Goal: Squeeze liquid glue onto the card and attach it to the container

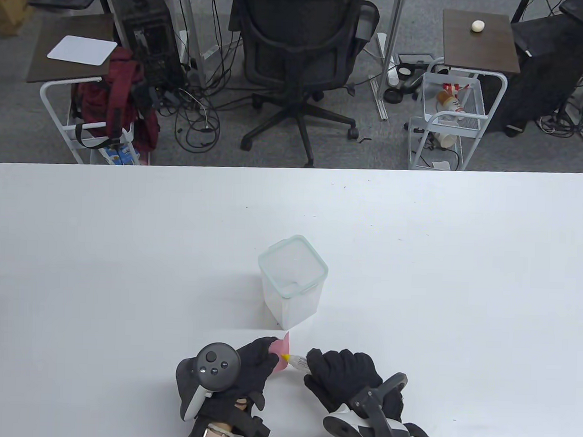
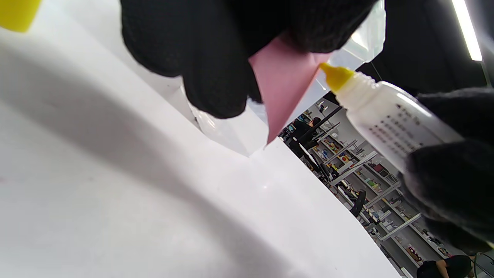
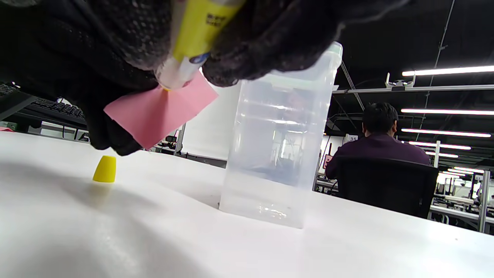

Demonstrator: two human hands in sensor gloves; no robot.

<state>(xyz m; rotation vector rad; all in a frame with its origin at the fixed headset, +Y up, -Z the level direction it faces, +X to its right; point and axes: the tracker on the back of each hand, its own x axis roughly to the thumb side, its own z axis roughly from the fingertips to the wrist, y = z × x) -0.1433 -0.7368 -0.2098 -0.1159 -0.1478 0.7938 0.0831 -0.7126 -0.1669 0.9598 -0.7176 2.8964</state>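
Observation:
My left hand (image 1: 248, 365) pinches a small pink card (image 1: 282, 353) and holds it above the table, near the front edge. The card also shows in the left wrist view (image 2: 283, 83) and the right wrist view (image 3: 158, 112). My right hand (image 1: 345, 378) grips a small glue bottle (image 1: 297, 361) with a yellow nozzle (image 2: 335, 75), its tip against the card. The bottle also shows in the right wrist view (image 3: 193, 42). A clear lidded container (image 1: 293, 279) stands upright just beyond the hands, and in the right wrist view (image 3: 279, 143) too.
The glue's yellow cap (image 3: 105, 169) stands on the white table (image 1: 127, 270) to the left of the container in the right wrist view. Beyond the table's far edge are an office chair (image 1: 297, 61) and wire carts (image 1: 448, 119).

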